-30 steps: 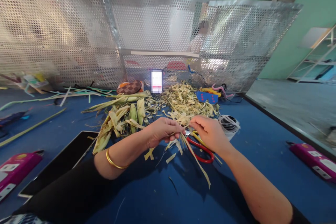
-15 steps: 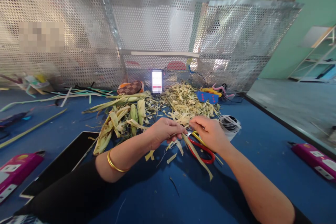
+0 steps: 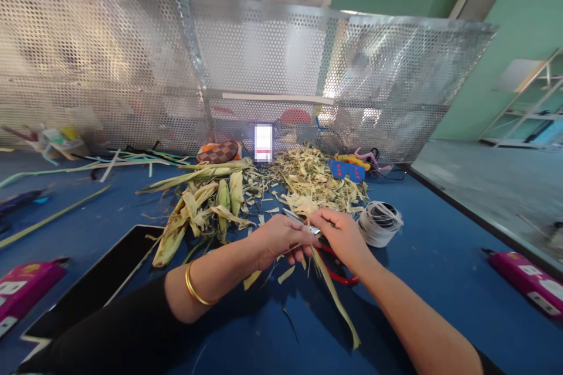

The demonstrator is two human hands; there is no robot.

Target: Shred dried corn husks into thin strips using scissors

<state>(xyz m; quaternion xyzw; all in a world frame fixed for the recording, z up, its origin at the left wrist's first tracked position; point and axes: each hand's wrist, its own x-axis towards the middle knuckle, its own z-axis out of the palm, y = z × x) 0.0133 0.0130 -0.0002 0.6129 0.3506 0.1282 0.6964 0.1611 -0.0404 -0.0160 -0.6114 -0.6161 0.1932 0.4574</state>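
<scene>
My left hand [image 3: 281, 241] is closed around thin strips of dried corn husk [image 3: 334, 299] at the middle of the blue table [image 3: 440, 281]. One long strip hangs from it toward me. My right hand [image 3: 343, 237] meets it from the right, fingers pinched on the same strips. Red-handled scissors [image 3: 336, 272] lie on the table just under my right hand, their metal blades [image 3: 299, 220] showing above my fingers. A gold bangle [image 3: 193, 290] sits on my left wrist.
Corn cobs in husks [image 3: 206, 208] lie left of my hands, a heap of husk shreds [image 3: 316, 184] behind them. A spool of pale cord [image 3: 379, 222] stands at the right. A lit phone [image 3: 263, 142] leans on the perforated metal screen [image 3: 264, 70]. Pink boxes [image 3: 523, 278] and a dark tray [image 3: 101, 275] flank me.
Both hands have drawn closer together and slightly toward me. The long husk strip now hangs further down. The camera has tilted a little.
</scene>
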